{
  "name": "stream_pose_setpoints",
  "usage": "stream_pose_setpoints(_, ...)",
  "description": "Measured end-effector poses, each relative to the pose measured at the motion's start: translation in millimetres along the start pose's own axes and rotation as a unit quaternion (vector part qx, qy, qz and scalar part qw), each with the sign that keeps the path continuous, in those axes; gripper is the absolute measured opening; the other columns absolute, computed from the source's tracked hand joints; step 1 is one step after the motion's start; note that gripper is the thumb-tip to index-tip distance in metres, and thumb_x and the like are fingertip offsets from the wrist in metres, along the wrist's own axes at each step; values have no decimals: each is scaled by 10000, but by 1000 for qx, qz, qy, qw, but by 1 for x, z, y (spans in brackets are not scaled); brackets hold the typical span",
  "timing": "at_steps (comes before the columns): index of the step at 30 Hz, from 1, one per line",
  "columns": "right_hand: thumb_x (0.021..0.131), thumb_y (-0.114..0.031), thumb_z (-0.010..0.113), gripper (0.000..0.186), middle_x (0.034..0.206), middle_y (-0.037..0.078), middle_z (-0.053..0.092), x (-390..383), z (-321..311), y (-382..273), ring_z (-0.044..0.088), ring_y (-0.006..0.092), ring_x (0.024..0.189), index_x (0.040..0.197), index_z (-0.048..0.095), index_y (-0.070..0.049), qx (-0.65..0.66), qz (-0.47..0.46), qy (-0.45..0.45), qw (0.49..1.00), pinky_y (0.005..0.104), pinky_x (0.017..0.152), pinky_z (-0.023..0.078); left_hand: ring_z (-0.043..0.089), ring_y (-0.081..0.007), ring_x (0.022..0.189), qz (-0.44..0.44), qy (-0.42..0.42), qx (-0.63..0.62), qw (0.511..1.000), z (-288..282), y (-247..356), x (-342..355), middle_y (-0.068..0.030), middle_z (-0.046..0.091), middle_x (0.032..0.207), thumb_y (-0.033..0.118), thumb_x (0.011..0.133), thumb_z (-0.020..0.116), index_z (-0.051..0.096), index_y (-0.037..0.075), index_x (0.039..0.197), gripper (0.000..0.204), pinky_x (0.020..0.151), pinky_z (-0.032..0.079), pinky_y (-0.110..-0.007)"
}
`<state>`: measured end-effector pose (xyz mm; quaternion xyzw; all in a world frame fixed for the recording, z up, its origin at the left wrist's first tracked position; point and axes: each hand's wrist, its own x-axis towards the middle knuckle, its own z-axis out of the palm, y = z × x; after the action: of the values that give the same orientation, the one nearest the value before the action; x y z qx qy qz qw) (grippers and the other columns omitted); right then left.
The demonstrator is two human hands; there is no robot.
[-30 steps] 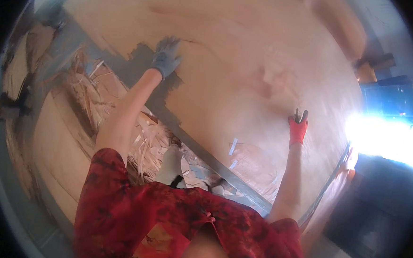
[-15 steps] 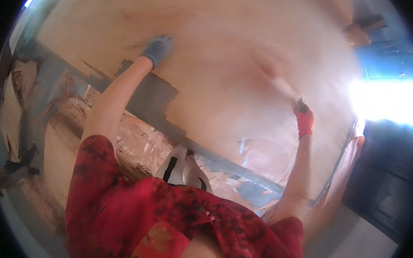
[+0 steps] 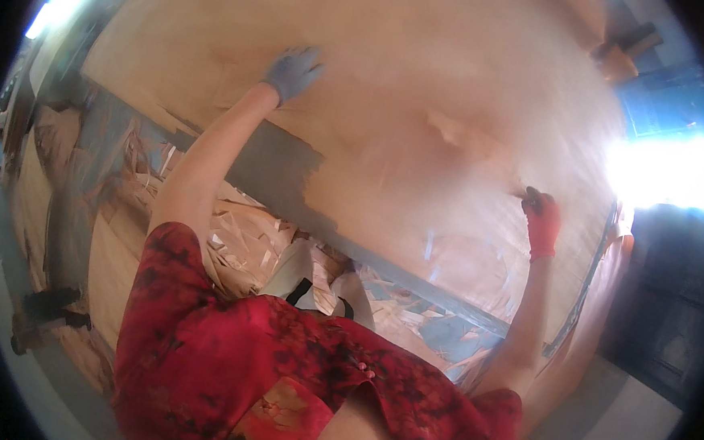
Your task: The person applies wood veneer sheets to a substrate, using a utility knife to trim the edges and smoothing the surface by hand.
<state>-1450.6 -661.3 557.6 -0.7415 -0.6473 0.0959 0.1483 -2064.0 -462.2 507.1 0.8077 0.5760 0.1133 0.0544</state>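
A large stack of pale wood veneer sheets spreads before me, its near edge ragged over a grey layer. My left hand, in a grey-blue glove, lies on the top sheet with fingers stretched out. On the right, my right hand wears a red glove with dark fingertips. Its fingers are closed on one end of a torn strip of veneer, which slants away to the upper left over the sheet. The strip is blurred, and I cannot tell how much of it touches the sheet.
Veneer scraps litter the floor around my legs and pile up at the left. A dark clamp-like object is at the lower left. Beyond the sheets on the right stand dark panels under a glaring light.
My right hand has moved slightly right and down with the veneer strip. My left hand has shifted a little right and up, its fingers more spread. The whole view has shifted somewhat.
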Motion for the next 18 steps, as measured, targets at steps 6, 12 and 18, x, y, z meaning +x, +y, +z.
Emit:
stream_pose_setpoints(6, 775, 15, 728, 716, 1344, 114, 573, -27, 20, 9, 606, 232, 1088, 1431, 548, -208, 113, 55, 32, 992, 344, 948, 500, 455, -355, 1363, 49, -121, 59, 990, 18, 26, 95, -176, 514, 1456, 356, 890, 620, 470, 139, 1452, 620, 1118, 354, -488)
stream_pose_setpoints(12, 916, -37, 676, 429, 1000, -27, 650, -105, 55, -81, 575, 65, 860, 1336, 632, -108, 263, 173, 87, 945, 243, 815, 495, 573, -335, 1236, 42, -228, 49, 972, 35, 16, 105, -158, 600, 1343, 295, 791, 724, 530, 135, 1382, 642, 1021, 452, -458)
stream_pose_setpoints(18, 877, 4, 693, 409, 917, -46, 673, -123, 106, -218, 545, 36, 747, 1273, 678, -97, 376, 209, -75, 900, 204, 706, 476, 646, -289, 982, 121, -277, -70, 951, 33, -26, 128, -140, 699, 1057, 297, 730, 771, 684, 69, 1083, 428, 852, 500, -419)
